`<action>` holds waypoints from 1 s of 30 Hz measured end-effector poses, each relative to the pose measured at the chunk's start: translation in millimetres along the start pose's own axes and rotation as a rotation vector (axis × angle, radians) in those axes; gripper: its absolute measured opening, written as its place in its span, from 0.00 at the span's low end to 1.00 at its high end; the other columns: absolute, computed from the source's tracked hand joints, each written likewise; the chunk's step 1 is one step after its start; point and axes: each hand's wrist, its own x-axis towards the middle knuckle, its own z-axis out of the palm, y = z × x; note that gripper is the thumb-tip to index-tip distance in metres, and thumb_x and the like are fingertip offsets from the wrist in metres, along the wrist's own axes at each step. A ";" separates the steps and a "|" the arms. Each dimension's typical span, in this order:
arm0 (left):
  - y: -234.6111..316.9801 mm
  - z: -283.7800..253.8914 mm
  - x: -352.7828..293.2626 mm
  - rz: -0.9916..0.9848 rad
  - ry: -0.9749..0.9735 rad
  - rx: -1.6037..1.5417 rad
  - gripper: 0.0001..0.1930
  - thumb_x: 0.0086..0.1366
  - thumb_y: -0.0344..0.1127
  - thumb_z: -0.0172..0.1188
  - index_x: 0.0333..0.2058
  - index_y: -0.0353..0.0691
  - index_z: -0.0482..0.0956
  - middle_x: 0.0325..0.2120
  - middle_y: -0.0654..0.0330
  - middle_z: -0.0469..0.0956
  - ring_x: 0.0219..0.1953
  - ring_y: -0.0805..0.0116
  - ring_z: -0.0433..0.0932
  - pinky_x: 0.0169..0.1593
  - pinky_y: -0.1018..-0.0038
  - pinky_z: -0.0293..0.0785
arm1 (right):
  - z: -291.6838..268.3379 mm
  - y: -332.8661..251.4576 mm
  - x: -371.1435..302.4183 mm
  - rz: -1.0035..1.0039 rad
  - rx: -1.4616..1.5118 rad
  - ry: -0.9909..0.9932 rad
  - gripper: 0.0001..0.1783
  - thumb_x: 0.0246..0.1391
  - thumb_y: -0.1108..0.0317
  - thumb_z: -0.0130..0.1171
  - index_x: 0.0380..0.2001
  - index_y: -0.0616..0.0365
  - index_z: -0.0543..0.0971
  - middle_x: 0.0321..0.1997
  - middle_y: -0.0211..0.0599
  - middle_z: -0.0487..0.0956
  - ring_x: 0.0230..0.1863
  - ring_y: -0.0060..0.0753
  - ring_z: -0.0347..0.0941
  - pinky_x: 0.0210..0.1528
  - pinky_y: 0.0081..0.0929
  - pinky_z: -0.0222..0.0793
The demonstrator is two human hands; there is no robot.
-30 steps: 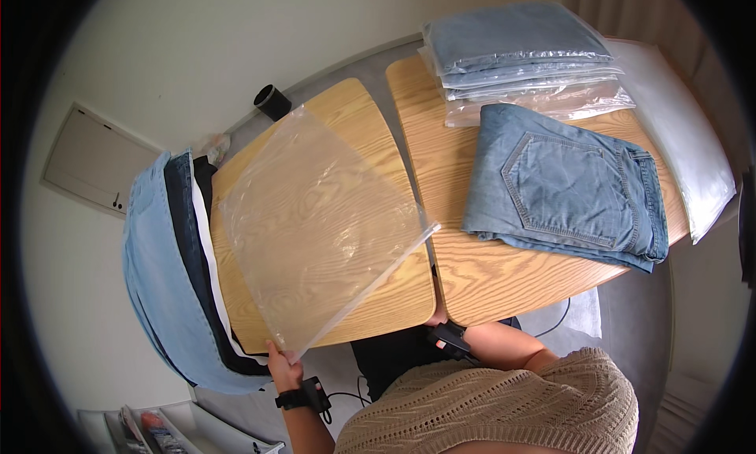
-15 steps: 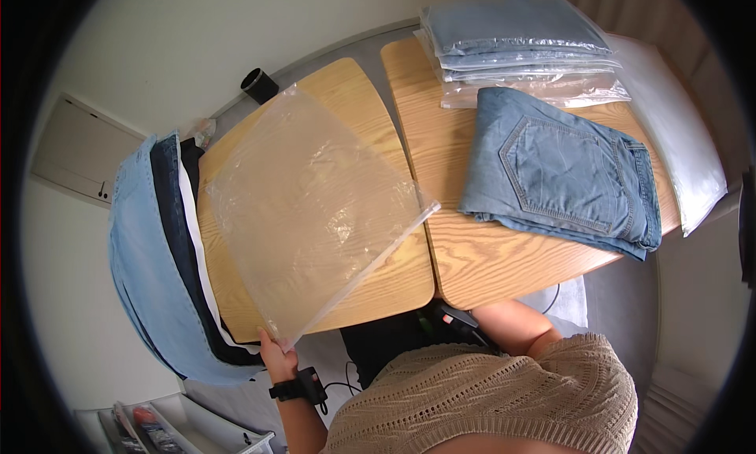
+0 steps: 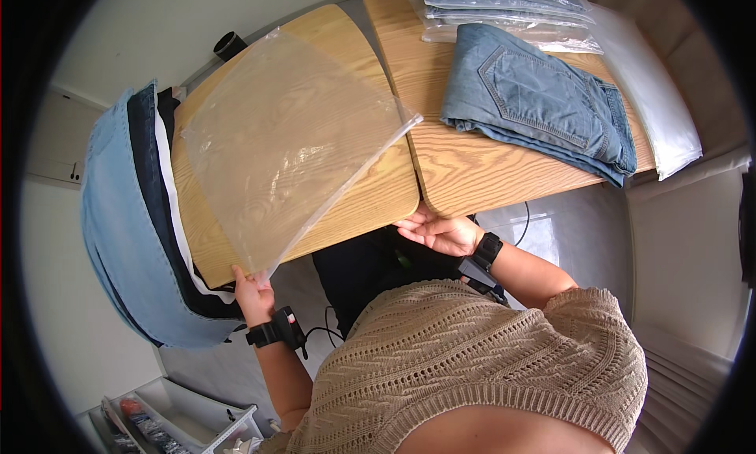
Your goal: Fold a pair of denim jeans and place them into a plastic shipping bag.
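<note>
View from the head camera, looking down. The left hand pinches the near corner of a clear plastic bag, fingers closed on that corner at the front edge of the left wooden table. The bag lies flat and spread over this tabletop, covering most of it; nothing can be seen inside it, the wood grain showing through. Its thick sealed strip runs along the right-hand side, slanting from the held corner up to a far right corner that reaches the gap between the two tables; the long axis of the bag follows this slant, near-left to far-right. The right hand is held palm up, fingers loosely spread and holding nothing, just below the front edge where the two tables meet. On the right wooden table lies a pair of folded blue jeans, back pocket upward. Beyond them sits a stack of bagged jeans, each clear bag holding folded denim. A pile of garments, light blue, dark and white, hangs over the left table's outer edge. A grey bin stands on the floor at lower left, with small items inside that are too small to identify
</note>
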 end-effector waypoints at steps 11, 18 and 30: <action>-6.5 -4.3 -11.9 0.069 0.013 0.025 0.21 0.69 0.46 0.43 0.51 0.36 0.64 0.47 0.57 0.72 0.48 0.65 0.71 0.55 0.67 0.66 | 14.5 -1.1 -6.3 0.044 -0.059 0.035 0.38 0.47 0.89 0.42 0.63 0.58 0.52 0.67 0.40 0.55 0.67 0.36 0.51 0.68 0.31 0.47; 3.9 4.5 -38.5 -0.139 -0.232 0.148 0.27 0.68 0.54 0.39 0.50 0.34 0.65 0.49 0.53 0.70 0.49 0.62 0.71 0.51 0.68 0.66 | 31.9 -25.1 -51.3 0.312 -0.822 0.075 0.31 0.60 0.73 0.46 0.64 0.63 0.49 0.64 0.44 0.59 0.64 0.33 0.57 0.63 0.24 0.55; 25.1 206.3 -159.1 0.260 -0.916 0.912 0.14 0.69 0.41 0.41 0.37 0.37 0.70 0.29 0.60 0.75 0.34 0.73 0.75 0.35 0.81 0.64 | 50.2 -231.3 -229.2 -0.805 -1.553 1.613 0.34 0.50 0.54 0.60 0.52 0.70 0.66 0.50 0.56 0.72 0.55 0.42 0.67 0.54 0.30 0.63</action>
